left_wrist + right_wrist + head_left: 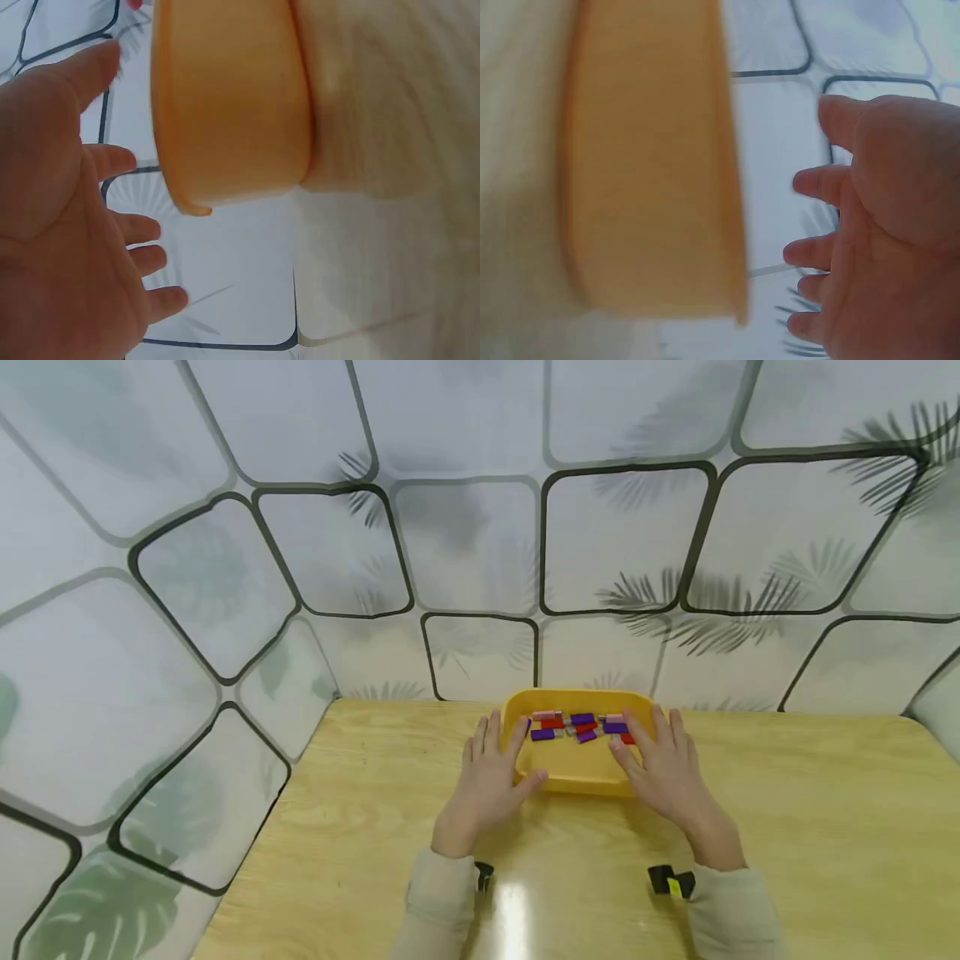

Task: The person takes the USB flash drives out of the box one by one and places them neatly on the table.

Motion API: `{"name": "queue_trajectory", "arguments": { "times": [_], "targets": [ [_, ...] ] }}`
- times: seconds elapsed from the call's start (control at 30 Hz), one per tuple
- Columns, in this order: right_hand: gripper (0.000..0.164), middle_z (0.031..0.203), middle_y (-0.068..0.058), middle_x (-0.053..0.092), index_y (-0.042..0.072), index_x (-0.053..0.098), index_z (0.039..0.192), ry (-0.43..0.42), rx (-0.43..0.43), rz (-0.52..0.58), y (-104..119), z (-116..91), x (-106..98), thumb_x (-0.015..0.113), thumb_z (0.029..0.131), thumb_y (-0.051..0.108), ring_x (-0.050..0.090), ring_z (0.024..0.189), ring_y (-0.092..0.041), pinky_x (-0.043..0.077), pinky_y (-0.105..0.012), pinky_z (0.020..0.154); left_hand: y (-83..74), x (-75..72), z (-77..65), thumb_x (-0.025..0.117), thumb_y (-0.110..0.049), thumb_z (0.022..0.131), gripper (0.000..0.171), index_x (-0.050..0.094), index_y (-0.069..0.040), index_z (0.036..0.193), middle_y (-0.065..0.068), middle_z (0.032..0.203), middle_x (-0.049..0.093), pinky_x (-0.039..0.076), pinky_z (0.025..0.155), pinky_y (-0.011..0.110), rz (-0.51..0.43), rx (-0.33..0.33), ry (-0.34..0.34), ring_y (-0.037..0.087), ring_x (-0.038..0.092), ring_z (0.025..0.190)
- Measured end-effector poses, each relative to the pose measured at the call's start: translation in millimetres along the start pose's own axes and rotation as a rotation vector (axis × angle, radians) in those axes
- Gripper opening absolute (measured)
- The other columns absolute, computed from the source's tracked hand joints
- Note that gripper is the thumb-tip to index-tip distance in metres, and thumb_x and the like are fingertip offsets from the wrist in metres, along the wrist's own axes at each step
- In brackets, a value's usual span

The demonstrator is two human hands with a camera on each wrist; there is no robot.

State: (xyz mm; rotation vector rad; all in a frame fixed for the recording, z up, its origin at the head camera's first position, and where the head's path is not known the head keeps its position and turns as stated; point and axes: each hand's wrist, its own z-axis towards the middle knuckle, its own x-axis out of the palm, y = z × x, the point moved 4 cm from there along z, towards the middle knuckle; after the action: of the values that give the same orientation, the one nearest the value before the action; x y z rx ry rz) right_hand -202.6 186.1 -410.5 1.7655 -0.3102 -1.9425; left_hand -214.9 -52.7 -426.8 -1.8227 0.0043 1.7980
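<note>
A yellow plastic tray (577, 785) stands on the table at the foot of the wall. Inside it, toward the back, lie several small USB flash drives in purple (542, 735), red (552, 722) and pink. My left hand (491, 777) is spread over the tray's left end, and my right hand (667, 768) is spread over its right end. In the left wrist view the left hand's fingers are extended beside the tray wall (232, 97). The right wrist view has the right fingers apart from the wall (652, 165), pointing toward it, with nothing held.
The light wood table (345, 843) runs out to both sides of the tray. A patterned wall (472, 543) with dark outlines and leaf shapes rises behind the table and along its left side. Black wrist-camera mounts (671, 881) show by the sleeves.
</note>
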Motion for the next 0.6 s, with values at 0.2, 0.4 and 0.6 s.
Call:
{"name": "queue_trajectory", "arguments": {
  "times": [0.2, 0.4, 0.6],
  "targets": [
    [0.053, 0.148, -0.041, 0.024, -0.007, 0.043, 0.142, -0.072, -0.003, 0.081, 15.4, 18.4, -22.6, 0.057, 0.101, 0.024, 0.012, 0.14, -0.061, 0.016, -0.076, 0.104, 2.8, -16.7, 7.5, 0.056, -0.039, 0.101, 0.07, 0.026, -0.01, 0.157, 0.031, 0.159, 0.011, 0.025, 0.112, 0.062, -0.068, -0.008, -0.067, 0.049, 0.016, 0.146],
    [0.043, 0.131, -0.035, 0.05, -0.009, 0.056, 0.13, -0.046, 0.014, 0.058, 20.7, 15.5, -17.4, 0.062, 0.097, 0.017, 0.044, 0.121, -0.053, 0.035, -0.066, 0.1, 3.5, -22.1, 6.1, 0.059, -0.03, 0.1, 0.058, 0.04, -0.007, 0.149, 0.031, 0.155, 0.024, 0.039, 0.104, 0.06, -0.011, -0.019, -0.049, 0.049, 0.029, 0.14],
    [0.046, 0.128, -0.031, 0.055, -0.005, 0.054, 0.136, 0.037, 0.008, 0.051, 20.0, 15.6, -10.1, 0.06, 0.098, 0.021, 0.056, 0.113, -0.047, 0.046, -0.06, 0.092, -0.5, -20.7, 5.2, 0.06, -0.028, 0.1, 0.049, 0.049, -0.005, 0.142, 0.03, 0.153, 0.028, 0.04, 0.103, 0.059, 0.015, -0.029, -0.036, 0.047, 0.031, 0.14]
  ]
}}
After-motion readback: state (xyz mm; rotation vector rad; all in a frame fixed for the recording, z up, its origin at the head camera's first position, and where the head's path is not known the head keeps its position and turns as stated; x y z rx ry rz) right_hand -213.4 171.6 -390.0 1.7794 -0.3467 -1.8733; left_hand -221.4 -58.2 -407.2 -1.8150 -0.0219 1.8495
